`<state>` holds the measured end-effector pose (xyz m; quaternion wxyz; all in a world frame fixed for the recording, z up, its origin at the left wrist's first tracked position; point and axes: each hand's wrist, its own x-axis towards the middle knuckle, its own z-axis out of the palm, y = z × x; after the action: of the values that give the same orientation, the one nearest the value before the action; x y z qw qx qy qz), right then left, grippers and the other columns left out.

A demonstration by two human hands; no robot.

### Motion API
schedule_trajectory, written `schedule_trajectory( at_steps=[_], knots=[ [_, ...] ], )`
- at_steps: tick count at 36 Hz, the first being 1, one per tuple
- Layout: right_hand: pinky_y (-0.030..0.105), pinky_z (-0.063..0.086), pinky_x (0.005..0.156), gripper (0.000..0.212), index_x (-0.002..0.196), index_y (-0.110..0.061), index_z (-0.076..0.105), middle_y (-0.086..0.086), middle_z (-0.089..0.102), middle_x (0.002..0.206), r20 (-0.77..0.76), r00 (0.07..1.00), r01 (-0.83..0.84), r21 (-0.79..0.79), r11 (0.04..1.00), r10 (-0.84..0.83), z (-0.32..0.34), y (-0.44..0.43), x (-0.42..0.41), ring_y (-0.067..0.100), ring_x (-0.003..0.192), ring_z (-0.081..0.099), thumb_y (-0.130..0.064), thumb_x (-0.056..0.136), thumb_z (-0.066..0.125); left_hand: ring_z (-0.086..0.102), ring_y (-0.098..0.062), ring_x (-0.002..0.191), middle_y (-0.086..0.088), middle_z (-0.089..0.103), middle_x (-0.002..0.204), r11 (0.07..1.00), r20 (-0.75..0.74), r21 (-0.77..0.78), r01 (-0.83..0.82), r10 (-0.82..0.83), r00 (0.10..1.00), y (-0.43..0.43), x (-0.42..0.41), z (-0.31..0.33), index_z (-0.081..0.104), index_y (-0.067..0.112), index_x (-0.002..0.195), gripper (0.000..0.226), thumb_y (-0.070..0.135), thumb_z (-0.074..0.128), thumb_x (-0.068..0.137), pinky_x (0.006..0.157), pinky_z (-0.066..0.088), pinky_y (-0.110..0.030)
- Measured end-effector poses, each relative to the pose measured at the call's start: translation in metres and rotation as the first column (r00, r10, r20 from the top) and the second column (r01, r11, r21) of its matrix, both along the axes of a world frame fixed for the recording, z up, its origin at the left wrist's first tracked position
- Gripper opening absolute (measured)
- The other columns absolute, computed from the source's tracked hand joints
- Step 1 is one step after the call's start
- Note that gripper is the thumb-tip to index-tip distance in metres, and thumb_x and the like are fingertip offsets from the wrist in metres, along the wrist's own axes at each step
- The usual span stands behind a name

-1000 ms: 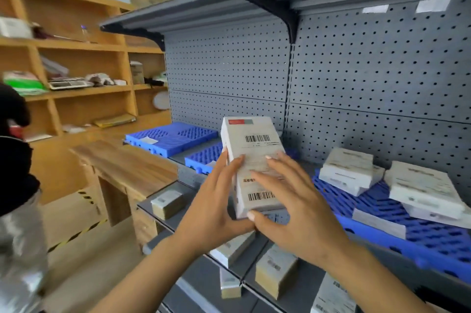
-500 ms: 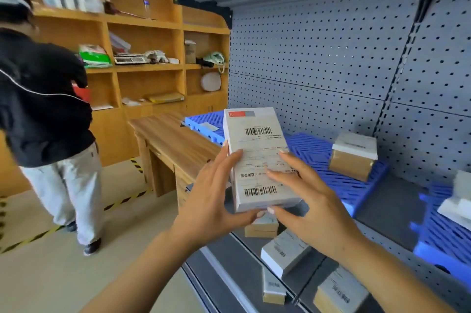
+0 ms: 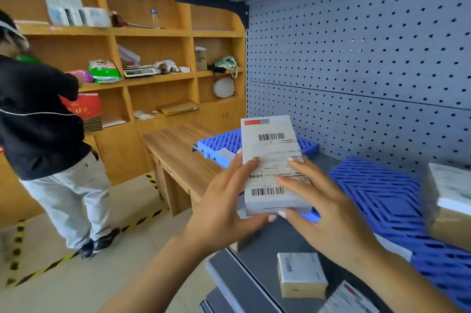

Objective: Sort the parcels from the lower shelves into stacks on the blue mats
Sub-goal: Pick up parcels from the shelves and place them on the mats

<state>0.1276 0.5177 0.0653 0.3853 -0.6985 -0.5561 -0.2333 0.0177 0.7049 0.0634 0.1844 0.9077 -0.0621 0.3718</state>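
Observation:
I hold a white parcel with barcode labels in both hands, upright in front of the grey shelf. My left hand grips its left edge and bottom; my right hand grips its right side with fingers across the label. Behind it lies an empty blue mat at the shelf's left end. A second blue mat lies to the right with a brown-and-white parcel on it. On the lower shelf sit a small parcel and another labelled parcel.
A wooden desk adjoins the shelf's left end. A person in a black top and light trousers stands at the left before wooden shelving. Grey pegboard backs the shelf. Yellow-black tape marks the floor.
The view has swung left along the shelf: the right mats with white parcels left the frame, the leftmost blue mat and the standing person came in. Both hands still hold the parcel.

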Motion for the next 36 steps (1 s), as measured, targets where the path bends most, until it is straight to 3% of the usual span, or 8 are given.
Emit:
schedule_trajectory(
  at_steps=[7,10,14,20,24,28,32,36],
  knots=[
    [0.029,0.037,0.103,0.053,0.124,-0.030,0.056,-0.005,0.044,0.141,-0.001,0.998,0.069,0.018,0.997,-0.069,-0.002,0.044,0.027,0.014,0.134,0.039,-0.020,0.076,0.075,0.025,-0.013,0.144,-0.004,0.033,0.153,1.000,0.004,-0.008,0.007,-0.007,1.000,0.043,0.042,-0.006,0.033,0.013,0.146,0.090,0.059,0.068,0.078,0.111,0.034,-0.036],
    [0.031,0.044,0.101,0.048,0.124,-0.028,0.059,-0.005,0.045,0.142,-0.021,0.994,0.111,0.008,0.994,-0.110,0.000,0.057,0.036,0.012,0.133,0.040,-0.026,0.077,0.068,0.021,-0.010,0.145,-0.003,0.034,0.152,0.999,0.007,-0.002,0.043,-0.043,0.999,0.062,0.060,-0.005,0.031,0.016,0.146,0.089,0.058,0.069,0.078,0.114,0.026,-0.027],
    [0.031,0.044,0.099,0.051,0.126,-0.032,0.054,-0.006,0.044,0.143,-0.020,0.979,0.204,-0.007,0.979,-0.204,0.002,0.079,0.045,0.009,0.131,0.041,-0.028,0.077,0.067,0.021,-0.010,0.144,-0.001,0.032,0.154,0.993,-0.006,0.000,0.122,-0.122,0.993,0.093,0.085,-0.003,0.026,0.023,0.147,0.090,0.059,0.069,0.077,0.113,0.030,-0.034],
    [0.011,0.024,0.107,0.048,0.125,-0.029,0.061,-0.011,0.041,0.143,-0.068,0.936,0.346,-0.026,0.938,-0.347,0.006,0.121,0.058,0.006,0.134,0.034,-0.024,0.078,0.072,0.022,-0.013,0.145,-0.001,0.030,0.155,0.969,-0.044,-0.005,0.247,-0.247,0.968,0.144,0.124,0.004,0.024,0.028,0.148,0.091,0.065,0.063,0.075,0.113,0.032,-0.041],
    [0.023,0.027,0.110,0.052,0.130,-0.029,0.058,-0.017,0.035,0.144,-0.109,0.907,0.401,-0.072,0.913,-0.407,0.007,0.150,0.070,0.004,0.138,0.027,-0.021,0.082,0.073,0.024,-0.016,0.144,-0.003,0.029,0.155,0.951,-0.060,-0.018,0.307,-0.308,0.950,0.178,0.153,0.004,0.022,0.031,0.147,0.090,0.063,0.065,0.074,0.111,0.034,-0.046],
    [0.005,0.014,0.108,0.054,0.131,-0.032,0.055,-0.022,0.030,0.144,-0.153,0.860,0.476,-0.105,0.873,-0.487,0.004,0.173,0.082,-0.008,0.137,0.018,-0.016,0.083,0.073,0.029,-0.011,0.140,0.004,0.026,0.156,0.924,-0.140,-0.032,0.381,-0.381,0.914,0.196,0.181,0.004,0.024,0.027,0.149,0.091,0.058,0.066,0.074,0.111,0.033,-0.033],
    [0.020,0.020,0.112,0.051,0.131,-0.031,0.056,-0.022,0.029,0.142,-0.214,0.791,0.546,-0.173,0.820,-0.573,-0.001,0.185,0.095,0.001,0.139,0.021,-0.016,0.085,0.070,0.036,-0.019,0.135,0.004,0.027,0.154,0.907,-0.243,-0.005,0.422,-0.411,0.879,0.203,0.215,0.000,0.023,0.025,0.149,0.093,0.050,0.075,0.076,0.108,0.035,-0.038],
    [0.024,0.023,0.113,0.051,0.134,-0.034,0.052,-0.016,0.029,0.148,-0.276,0.714,0.589,-0.262,0.765,-0.644,-0.004,0.189,0.109,0.005,0.137,0.026,-0.019,0.087,0.067,0.038,-0.023,0.132,0.002,0.028,0.153,0.881,-0.331,0.001,0.473,-0.446,0.832,0.204,0.242,-0.001,0.023,0.024,0.149,0.093,0.048,0.076,0.076,0.107,0.035,-0.040]
  ],
)
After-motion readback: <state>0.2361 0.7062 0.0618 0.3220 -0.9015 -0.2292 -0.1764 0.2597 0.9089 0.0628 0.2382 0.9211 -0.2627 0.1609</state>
